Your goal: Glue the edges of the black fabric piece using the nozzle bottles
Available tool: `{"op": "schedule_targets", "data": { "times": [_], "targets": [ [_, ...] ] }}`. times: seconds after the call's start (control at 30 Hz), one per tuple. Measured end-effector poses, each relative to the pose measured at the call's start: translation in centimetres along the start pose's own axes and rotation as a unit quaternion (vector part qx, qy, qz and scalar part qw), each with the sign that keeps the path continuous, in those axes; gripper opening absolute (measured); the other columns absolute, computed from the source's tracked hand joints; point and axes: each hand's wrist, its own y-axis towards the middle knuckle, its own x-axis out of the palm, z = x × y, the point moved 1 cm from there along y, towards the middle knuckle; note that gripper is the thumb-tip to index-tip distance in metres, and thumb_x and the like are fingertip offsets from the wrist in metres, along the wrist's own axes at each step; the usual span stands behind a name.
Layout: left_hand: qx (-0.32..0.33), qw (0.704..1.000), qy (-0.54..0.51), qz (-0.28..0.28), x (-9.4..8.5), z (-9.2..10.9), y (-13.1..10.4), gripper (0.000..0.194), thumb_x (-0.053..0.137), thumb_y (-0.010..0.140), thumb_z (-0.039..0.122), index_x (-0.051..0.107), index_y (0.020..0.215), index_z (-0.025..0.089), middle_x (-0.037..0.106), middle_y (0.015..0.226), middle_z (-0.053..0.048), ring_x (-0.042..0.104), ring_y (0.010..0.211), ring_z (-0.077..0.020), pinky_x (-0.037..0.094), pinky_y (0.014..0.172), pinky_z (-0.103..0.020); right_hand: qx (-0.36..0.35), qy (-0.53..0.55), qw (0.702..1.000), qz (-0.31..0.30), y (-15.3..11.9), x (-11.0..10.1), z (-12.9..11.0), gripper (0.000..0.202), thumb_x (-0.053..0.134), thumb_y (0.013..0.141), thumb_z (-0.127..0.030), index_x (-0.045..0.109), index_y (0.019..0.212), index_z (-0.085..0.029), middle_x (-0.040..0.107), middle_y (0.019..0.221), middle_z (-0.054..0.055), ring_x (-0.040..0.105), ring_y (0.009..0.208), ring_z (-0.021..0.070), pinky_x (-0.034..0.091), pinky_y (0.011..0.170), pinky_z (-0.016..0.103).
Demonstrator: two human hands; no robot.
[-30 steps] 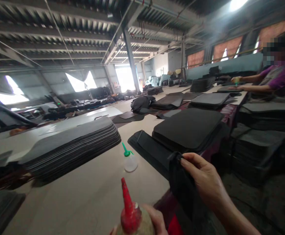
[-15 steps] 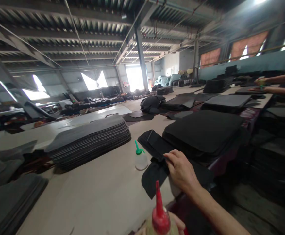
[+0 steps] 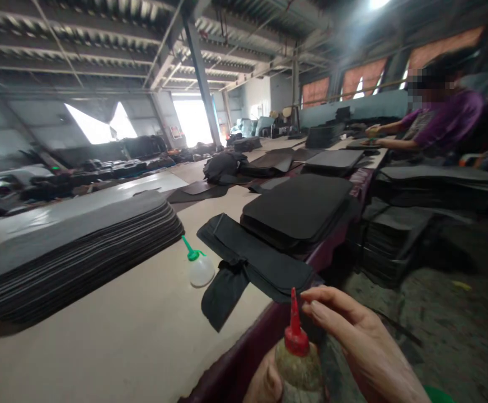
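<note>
At the bottom of the head view, my left hand (image 3: 264,380) is wrapped round a stained bottle (image 3: 300,369) with a red pointed nozzle, held upright. My right hand (image 3: 345,319) is just right of the nozzle, empty, its fingers slightly bent and apart. Black fabric pieces (image 3: 264,263) lie crossed on the light table (image 3: 151,330), beyond the bottle. A clear bottle (image 3: 201,272) with a green spout stands left of them. Behind the fabric is a stack of black panels (image 3: 300,207).
A tall stack of dark grey sheets (image 3: 80,252) takes up the table's left side. Further stacks (image 3: 399,240) sit low on the right, beside the floor. A person in a purple top (image 3: 449,123) works at the far right, arms over the table.
My right hand has let go of the black fabric and come back near the red nozzle. The view has turned right, showing more of the other person.
</note>
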Motion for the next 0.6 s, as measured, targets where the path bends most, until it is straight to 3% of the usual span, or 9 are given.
{"op": "schedule_targets", "data": {
  "times": [0.13,0.2,0.33,0.43,0.6],
  "targets": [
    [0.020,0.996,0.006,-0.088,1.5,-1.1,2.3,0.084,0.066,0.068,0.080,0.068,0.118,0.012,0.073,0.101,-0.015,0.067,0.102,-0.0339,0.050,0.094,-0.045,-0.008,0.066,0.998,0.007,-1.2,-0.5,-0.3,0.036,0.075,0.079,-0.050,0.071,0.077,-0.014,0.062,0.076,0.003,0.052,0.074,0.0116,0.042,0.070,0.017],
    [0.016,0.993,0.009,-0.121,2.2,-1.4,3.1,0.085,0.066,0.067,0.081,0.067,0.118,0.012,0.072,0.095,-0.014,0.069,0.094,-0.0308,0.050,0.091,-0.044,-0.003,0.093,0.996,0.010,-1.4,-1.0,-0.2,0.036,0.077,0.078,-0.048,0.070,0.076,-0.013,0.061,0.075,0.003,0.050,0.071,0.0100,0.041,0.068,0.016],
    [-0.009,0.994,0.027,-0.101,2.2,-1.9,3.2,0.083,0.072,0.064,0.078,0.068,0.114,0.011,0.070,0.085,-0.011,0.068,0.081,-0.0250,0.051,0.082,-0.038,0.044,0.163,0.985,0.012,-1.1,-2.1,0.9,0.037,0.084,0.074,-0.046,0.075,0.088,-0.013,0.065,0.079,0.004,0.052,0.070,0.0075,0.041,0.066,0.014],
    [-0.017,0.996,0.046,-0.077,1.7,-2.0,2.8,0.085,0.076,0.061,0.076,0.067,0.115,0.011,0.069,0.084,-0.010,0.066,0.078,-0.0229,0.049,0.076,-0.033,0.057,0.211,0.976,-0.009,-0.8,-2.6,1.7,0.034,0.088,0.070,-0.041,0.074,0.083,-0.013,0.068,0.085,0.005,0.054,0.069,0.0069,0.044,0.065,0.014],
    [-0.031,0.994,0.069,-0.081,1.9,-1.7,2.6,0.082,0.074,0.064,0.075,0.068,0.115,0.011,0.069,0.082,-0.010,0.065,0.078,-0.0223,0.049,0.073,-0.032,0.047,0.264,0.963,0.032,-1.1,-2.2,1.4,0.030,0.091,0.066,-0.034,0.072,0.079,-0.014,0.069,0.086,0.004,0.054,0.064,0.0050,0.045,0.062,0.013]
  ]
}}
